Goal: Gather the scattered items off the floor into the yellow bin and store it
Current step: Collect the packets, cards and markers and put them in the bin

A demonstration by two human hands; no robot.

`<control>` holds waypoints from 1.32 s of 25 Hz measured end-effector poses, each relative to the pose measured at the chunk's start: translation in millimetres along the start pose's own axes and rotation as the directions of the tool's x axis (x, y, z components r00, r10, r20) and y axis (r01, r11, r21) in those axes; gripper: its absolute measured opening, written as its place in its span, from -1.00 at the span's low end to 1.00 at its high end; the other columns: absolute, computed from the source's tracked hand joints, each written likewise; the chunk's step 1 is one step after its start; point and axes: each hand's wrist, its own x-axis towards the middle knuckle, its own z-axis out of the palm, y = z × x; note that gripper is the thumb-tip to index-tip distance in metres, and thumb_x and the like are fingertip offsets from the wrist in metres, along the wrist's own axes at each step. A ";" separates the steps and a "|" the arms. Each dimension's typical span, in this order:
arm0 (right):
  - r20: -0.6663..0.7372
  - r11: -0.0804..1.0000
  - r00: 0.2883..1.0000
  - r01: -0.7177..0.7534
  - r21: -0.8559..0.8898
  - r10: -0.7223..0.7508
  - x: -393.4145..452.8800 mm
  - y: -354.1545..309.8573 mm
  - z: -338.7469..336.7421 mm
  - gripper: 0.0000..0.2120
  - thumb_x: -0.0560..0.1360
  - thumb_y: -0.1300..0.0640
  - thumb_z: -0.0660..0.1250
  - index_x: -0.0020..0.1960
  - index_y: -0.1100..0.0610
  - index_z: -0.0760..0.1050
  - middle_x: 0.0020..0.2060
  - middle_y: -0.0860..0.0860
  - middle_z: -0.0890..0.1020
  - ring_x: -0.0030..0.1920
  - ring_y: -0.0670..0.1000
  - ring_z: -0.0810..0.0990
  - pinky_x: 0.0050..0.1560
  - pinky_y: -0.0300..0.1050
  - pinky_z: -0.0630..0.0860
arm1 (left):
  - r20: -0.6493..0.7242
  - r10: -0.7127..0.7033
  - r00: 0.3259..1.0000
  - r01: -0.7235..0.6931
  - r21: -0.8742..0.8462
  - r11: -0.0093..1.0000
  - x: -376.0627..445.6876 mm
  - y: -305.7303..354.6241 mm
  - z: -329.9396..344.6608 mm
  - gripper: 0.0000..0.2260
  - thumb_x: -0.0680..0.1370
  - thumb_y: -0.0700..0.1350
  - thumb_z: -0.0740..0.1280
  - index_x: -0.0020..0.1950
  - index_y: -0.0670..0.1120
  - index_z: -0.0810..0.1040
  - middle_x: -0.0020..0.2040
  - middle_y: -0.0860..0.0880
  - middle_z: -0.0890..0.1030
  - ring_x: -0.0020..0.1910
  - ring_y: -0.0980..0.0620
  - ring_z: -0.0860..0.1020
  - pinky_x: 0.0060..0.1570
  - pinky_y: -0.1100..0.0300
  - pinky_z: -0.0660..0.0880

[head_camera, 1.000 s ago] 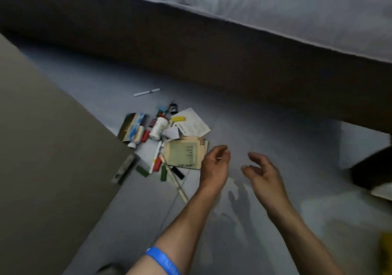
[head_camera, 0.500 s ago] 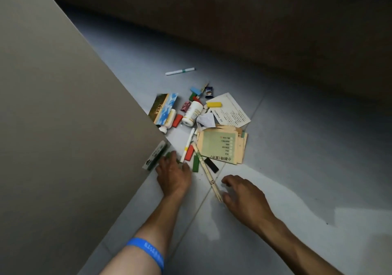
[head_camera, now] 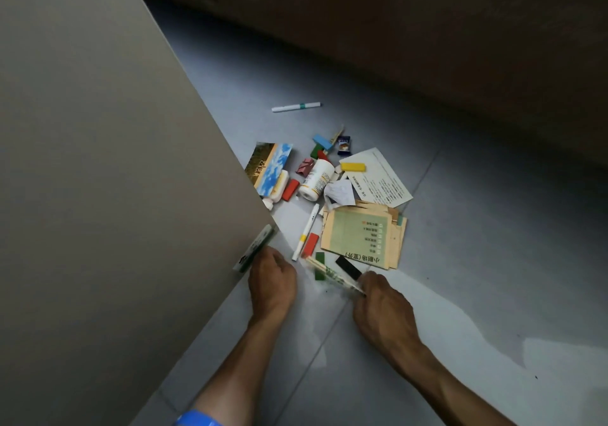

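Scattered items lie on the grey floor: a white pill bottle [head_camera: 315, 179], a beige booklet [head_camera: 360, 239], a printed sheet [head_camera: 378, 180], a white marker [head_camera: 306, 231], coloured blocks such as the yellow one [head_camera: 353, 166], and a lone pen [head_camera: 295, 107] farther off. My right hand [head_camera: 383, 304] grips the near end of a long chopstick packet [head_camera: 329, 274] and holds it just off the floor. My left hand [head_camera: 271, 277] has its fingers curled down at the floor beside a narrow green-white box [head_camera: 255, 248]; anything under them is hidden. The yellow bin is out of view.
A large beige panel [head_camera: 98, 195] fills the left side and overlaps the pile's left edge, covering part of a picture card [head_camera: 269, 169]. A dark brown bed base [head_camera: 427, 47] runs along the back. Bare floor tiles [head_camera: 493, 261] extend to the right.
The view has moved closer to the pile. My right hand has closed on the chopstick packet and lifted its near end. My left hand stays by the narrow box, fingers more curled.
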 end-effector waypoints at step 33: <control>-0.046 0.841 0.997 -0.023 0.541 0.057 8.0 -2.4 -65.7 -0.72 0.62 0.03 0.17 0.32 -0.06 0.41 0.16 -0.06 0.57 0.11 -0.03 0.56 0.13 -0.08 0.53 | 0.627 -0.057 0.777 0.595 -0.702 0.391 -66.6 104.6 61.1 -0.76 0.55 -0.07 0.35 0.14 -0.16 0.65 0.03 -0.18 0.70 0.04 -0.12 0.67 0.15 -0.01 0.56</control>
